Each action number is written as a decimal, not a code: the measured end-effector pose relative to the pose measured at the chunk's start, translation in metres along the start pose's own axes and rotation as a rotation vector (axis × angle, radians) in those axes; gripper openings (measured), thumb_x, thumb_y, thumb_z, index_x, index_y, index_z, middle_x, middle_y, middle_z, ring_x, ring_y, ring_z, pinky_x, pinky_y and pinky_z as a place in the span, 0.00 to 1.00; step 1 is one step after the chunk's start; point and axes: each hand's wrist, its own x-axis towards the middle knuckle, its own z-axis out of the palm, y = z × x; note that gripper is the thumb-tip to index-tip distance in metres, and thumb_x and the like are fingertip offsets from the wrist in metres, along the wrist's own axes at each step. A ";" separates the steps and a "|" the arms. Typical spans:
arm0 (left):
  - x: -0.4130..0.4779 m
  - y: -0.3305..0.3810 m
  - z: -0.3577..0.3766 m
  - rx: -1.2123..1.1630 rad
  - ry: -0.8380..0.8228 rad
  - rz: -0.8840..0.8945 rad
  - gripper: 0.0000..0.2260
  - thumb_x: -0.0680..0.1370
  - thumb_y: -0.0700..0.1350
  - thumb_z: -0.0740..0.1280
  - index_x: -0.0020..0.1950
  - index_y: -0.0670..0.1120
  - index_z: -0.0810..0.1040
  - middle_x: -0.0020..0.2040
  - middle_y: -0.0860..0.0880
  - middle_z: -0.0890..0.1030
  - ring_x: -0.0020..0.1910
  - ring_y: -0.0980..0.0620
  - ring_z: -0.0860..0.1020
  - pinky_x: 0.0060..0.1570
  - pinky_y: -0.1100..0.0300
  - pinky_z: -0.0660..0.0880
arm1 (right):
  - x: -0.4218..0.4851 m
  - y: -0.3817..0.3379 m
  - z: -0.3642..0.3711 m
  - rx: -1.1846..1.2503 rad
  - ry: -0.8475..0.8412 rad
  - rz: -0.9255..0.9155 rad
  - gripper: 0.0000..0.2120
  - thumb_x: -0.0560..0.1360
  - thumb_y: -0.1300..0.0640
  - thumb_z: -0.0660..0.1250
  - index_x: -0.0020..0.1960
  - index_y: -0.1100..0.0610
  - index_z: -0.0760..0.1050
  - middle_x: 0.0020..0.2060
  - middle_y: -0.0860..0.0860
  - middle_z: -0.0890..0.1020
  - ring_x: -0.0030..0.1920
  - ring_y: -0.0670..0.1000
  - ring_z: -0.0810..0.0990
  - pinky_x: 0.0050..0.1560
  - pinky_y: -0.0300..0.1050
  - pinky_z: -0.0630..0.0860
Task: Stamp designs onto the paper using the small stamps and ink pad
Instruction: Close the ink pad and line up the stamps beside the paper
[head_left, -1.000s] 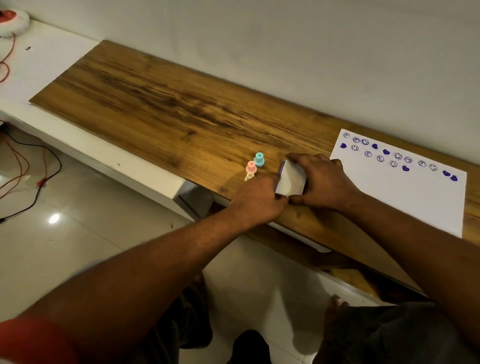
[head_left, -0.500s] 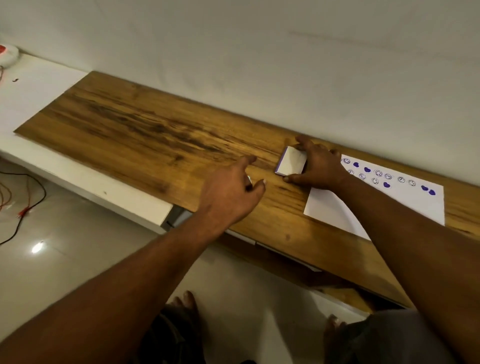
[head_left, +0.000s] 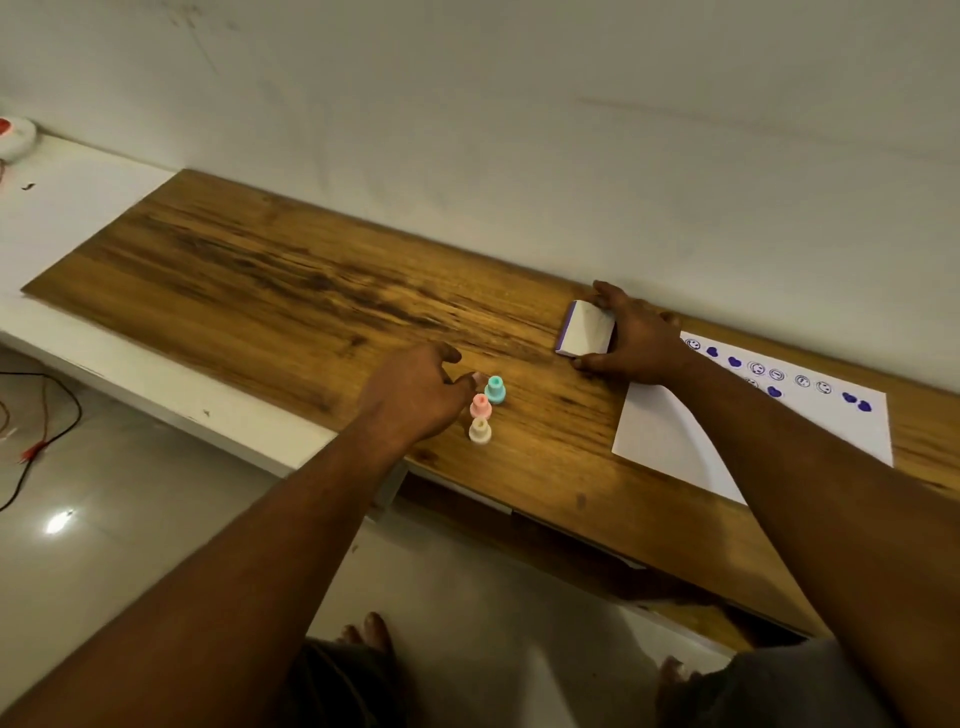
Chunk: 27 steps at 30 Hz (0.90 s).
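Observation:
Three small stamps stand in a short row on the wooden board: a teal stamp, a pink stamp and a cream stamp. My left hand hovers just left of them, fingers loosely curled, fingertips beside the teal stamp and holding nothing. My right hand grips the white ink pad with its purple edge, near the wall. The white paper lies to the right, printed with purple smileys and hearts along its far edge; my right forearm covers part of it.
The board lies on a white counter against a plain wall. A white and red round object sits at the counter's far left. Cables lie on the tiled floor below. My feet show at the bottom.
My right hand has carried the ink pad away from the stamps to a spot by the wall beside the paper. My left hand let go of the pad and now hovers by the stamps.

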 end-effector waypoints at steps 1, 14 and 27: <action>0.001 -0.001 -0.001 0.002 0.006 -0.008 0.25 0.78 0.64 0.69 0.71 0.54 0.78 0.50 0.53 0.86 0.52 0.52 0.82 0.52 0.55 0.77 | 0.000 0.001 0.000 0.009 0.002 0.003 0.57 0.64 0.33 0.78 0.82 0.44 0.48 0.77 0.49 0.67 0.75 0.59 0.67 0.73 0.67 0.64; 0.001 0.003 -0.003 0.020 -0.042 -0.051 0.22 0.80 0.59 0.70 0.72 0.54 0.77 0.49 0.54 0.85 0.49 0.54 0.82 0.54 0.52 0.80 | -0.013 -0.014 -0.004 0.070 0.205 -0.126 0.50 0.66 0.33 0.77 0.80 0.45 0.58 0.76 0.50 0.68 0.76 0.57 0.63 0.73 0.65 0.62; -0.002 -0.002 -0.007 0.073 -0.157 -0.079 0.16 0.76 0.46 0.76 0.64 0.55 0.82 0.49 0.53 0.85 0.51 0.55 0.82 0.57 0.51 0.80 | -0.021 -0.105 0.030 -0.086 -0.154 -0.536 0.23 0.74 0.50 0.75 0.68 0.46 0.76 0.60 0.43 0.82 0.56 0.42 0.79 0.61 0.51 0.76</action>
